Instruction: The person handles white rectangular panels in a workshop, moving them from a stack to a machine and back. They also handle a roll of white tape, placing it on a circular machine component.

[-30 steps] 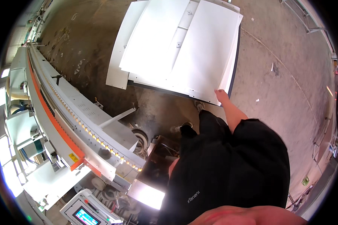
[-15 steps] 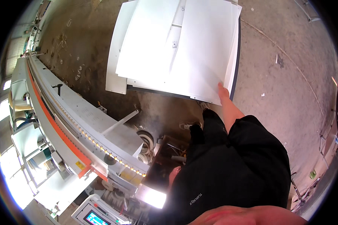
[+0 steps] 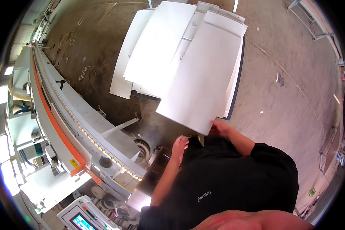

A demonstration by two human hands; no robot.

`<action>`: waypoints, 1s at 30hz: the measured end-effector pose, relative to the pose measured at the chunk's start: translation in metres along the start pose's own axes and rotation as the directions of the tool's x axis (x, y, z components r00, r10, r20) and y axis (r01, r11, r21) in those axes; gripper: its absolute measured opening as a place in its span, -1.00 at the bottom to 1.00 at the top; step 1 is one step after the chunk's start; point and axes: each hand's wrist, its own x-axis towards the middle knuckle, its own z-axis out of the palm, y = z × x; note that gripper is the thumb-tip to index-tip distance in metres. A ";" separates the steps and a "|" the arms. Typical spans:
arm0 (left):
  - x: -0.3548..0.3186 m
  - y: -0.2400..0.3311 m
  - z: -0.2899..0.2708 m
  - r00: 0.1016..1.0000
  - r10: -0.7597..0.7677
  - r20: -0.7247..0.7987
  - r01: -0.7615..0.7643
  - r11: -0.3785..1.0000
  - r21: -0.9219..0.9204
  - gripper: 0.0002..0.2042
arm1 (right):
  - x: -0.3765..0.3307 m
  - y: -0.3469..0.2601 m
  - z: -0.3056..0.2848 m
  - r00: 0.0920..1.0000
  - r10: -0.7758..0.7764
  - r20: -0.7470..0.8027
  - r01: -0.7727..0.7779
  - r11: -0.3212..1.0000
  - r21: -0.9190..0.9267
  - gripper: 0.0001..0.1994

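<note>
R hand [image 3: 219,127] gripping white panel [image 3: 203,80] corner; L hand [image 3: 179,145] open, empty.

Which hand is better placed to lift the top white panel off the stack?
Right. The right hand already grips the top white panel at its near corner, while the left hand hangs free below the stack's edge, touching nothing.

Two hands: left hand [image 3: 179,145], right hand [image 3: 219,127]. About six white panels [image 3: 197,76] stacked on floor, exact count unclear. One long machine [image 3: 71,119]. One screen [image 3: 80,222].
</note>
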 end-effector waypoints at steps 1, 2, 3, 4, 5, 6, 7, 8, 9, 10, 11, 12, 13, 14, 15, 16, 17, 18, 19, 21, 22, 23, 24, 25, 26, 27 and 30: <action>0.002 0.003 0.016 1.000 -0.003 -0.030 -0.001 0.991 -0.135 -0.60 | -0.013 -0.005 0.019 0.992 0.059 0.113 -0.052 0.997 -0.065 -0.49; 0.003 0.002 0.024 0.999 0.024 -0.048 -0.035 0.971 -0.236 -0.62 | -0.021 -0.008 0.035 0.977 0.122 0.175 -0.091 0.980 -0.176 -0.49; 0.006 0.001 0.030 0.996 0.049 -0.070 -0.070 0.941 -0.331 -0.65 | -0.025 -0.010 0.048 0.954 0.192 0.231 -0.122 0.951 -0.285 -0.49; 0.008 0.000 0.033 0.993 0.073 -0.095 -0.107 0.899 -0.424 -0.67 | -0.029 -0.015 0.057 0.923 0.268 0.276 -0.145 0.907 -0.395 -0.49; 0.004 -0.002 0.030 0.982 0.054 -0.181 -0.127 0.899 -0.420 -0.74 | -0.027 -0.016 0.057 0.950 0.233 0.206 -0.146 0.919 -0.365 -0.49; -0.004 -0.004 0.024 0.978 0.036 -0.207 -0.117 0.911 -0.396 -0.75 | -0.024 -0.018 0.057 0.971 0.199 0.134 -0.144 0.930 -0.338 -0.48; -0.014 -0.006 0.014 0.972 0.018 -0.234 -0.107 0.921 -0.376 -0.76 | -0.021 -0.021 0.057 0.984 0.166 0.061 -0.139 0.939 -0.314 -0.48; -0.024 -0.005 0.004 0.965 0.004 -0.260 -0.099 0.931 -0.352 -0.77 | -0.009 -0.027 0.046 0.996 0.080 0.033 -0.068 0.963 -0.260 -0.47; -0.036 -0.010 -0.007 0.959 0.012 -0.283 -0.113 0.932 -0.345 -0.78 | 0.002 -0.037 0.025 1.000 -0.001 0.004 0.002 0.978 -0.208 -0.46; -0.047 -0.018 -0.018 0.949 0.007 -0.316 -0.138 0.909 -0.393 -0.77 | 0.008 -0.048 0.007 0.997 -0.075 -0.027 0.070 0.985 -0.159 -0.45; -0.057 -0.028 -0.030 0.936 -0.001 -0.351 -0.165 0.882 -0.442 -0.76 | 0.007 -0.062 -0.003 0.992 -0.096 -0.079 0.087 0.990 -0.111 -0.42; -0.068 -0.041 -0.041 0.922 -0.011 -0.387 -0.196 0.849 -0.491 -0.75 | 0.004 -0.075 -0.011 0.985 -0.114 -0.131 0.106 0.992 -0.067 -0.38; -0.079 -0.056 -0.054 0.917 0.033 -0.398 -0.254 0.817 -0.517 -0.71 | 0.001 -0.084 -0.010 0.973 -0.094 -0.208 0.082 0.994 -0.066 -0.35; -0.090 -0.060 -0.058 0.875 0.048 -0.482 -0.306 0.826 -0.473 -0.69 | 0.003 -0.092 -0.012 0.955 -0.079 -0.285 0.063 0.996 -0.065 -0.32; -0.105 -0.058 -0.059 0.830 0.063 -0.554 -0.346 0.837 -0.424 -0.67 | 0.016 -0.090 -0.028 0.927 -0.070 -0.369 0.061 0.998 -0.034 -0.31; -0.121 -0.053 -0.058 0.775 0.074 -0.628 -0.383 0.845 -0.373 -0.65 | 0.026 -0.088 -0.033 0.897 -0.055 -0.438 0.039 0.998 -0.046 -0.36; -0.131 -0.045 -0.052 0.664 0.020 -0.748 -0.417 0.840 -0.347 -0.59 | 0.026 -0.088 -0.018 0.906 -0.054 -0.419 0.024 0.997 -0.077 -0.39; -0.136 -0.055 -0.057 0.613 0.010 -0.790 -0.439 0.836 -0.330 -0.59 | 0.022 -0.089 0.000 0.917 -0.051 -0.396 0.004 0.993 -0.118 -0.41; -0.139 -0.068 -0.065 0.564 -0.001 -0.826 -0.457 0.833 -0.312 -0.58 | 0.026 -0.084 0.014 0.904 -0.073 -0.420 0.027 0.993 -0.114 -0.46; -0.151 -0.068 -0.064 0.446 -0.012 -0.895 -0.442 0.867 -0.232 -0.55 | 0.045 -0.068 0.027 0.893 -0.080 -0.442 0.041 0.994 -0.097 -0.48; -0.157 -0.084 -0.070 0.424 -0.035 -0.905 -0.445 0.862 -0.241 -0.55 | 0.050 -0.062 0.038 0.903 -0.089 -0.420 0.066 0.995 -0.069 -0.49; -0.156 -0.103 -0.080 0.408 -0.052 -0.911 -0.450 0.857 -0.251 -0.55 | 0.054 -0.060 0.048 0.915 -0.109 -0.388 0.077 0.992 -0.096 -0.50; -0.161 -0.105 -0.083 0.399 -0.062 -0.915 -0.452 0.855 -0.255 -0.54 | 0.060 -0.057 0.053 0.925 -0.128 -0.357 0.092 0.989 -0.114 -0.52; -0.170 -0.110 -0.083 0.375 -0.065 -0.925 -0.455 0.856 -0.244 -0.53 | 0.069 -0.056 0.060 0.935 -0.144 -0.325 0.107 0.986 -0.128 -0.53; -0.178 -0.120 -0.084 0.337 -0.100 -0.936 -0.504 0.820 -0.269 -0.53 | 0.073 -0.054 0.074 0.948 -0.159 -0.274 0.111 0.977 -0.184 -0.53; -0.185 -0.128 -0.085 0.301 -0.133 -0.944 -0.553 0.782 -0.287 -0.54 | 0.075 -0.054 0.093 0.960 -0.172 -0.221 0.119 0.965 -0.235 -0.52; -0.206 -0.163 -0.091 0.242 -0.250 -0.938 -0.651 0.674 -0.348 -0.55 | 0.072 -0.047 0.169 0.966 -0.177 -0.191 0.067 0.877 -0.476 -0.52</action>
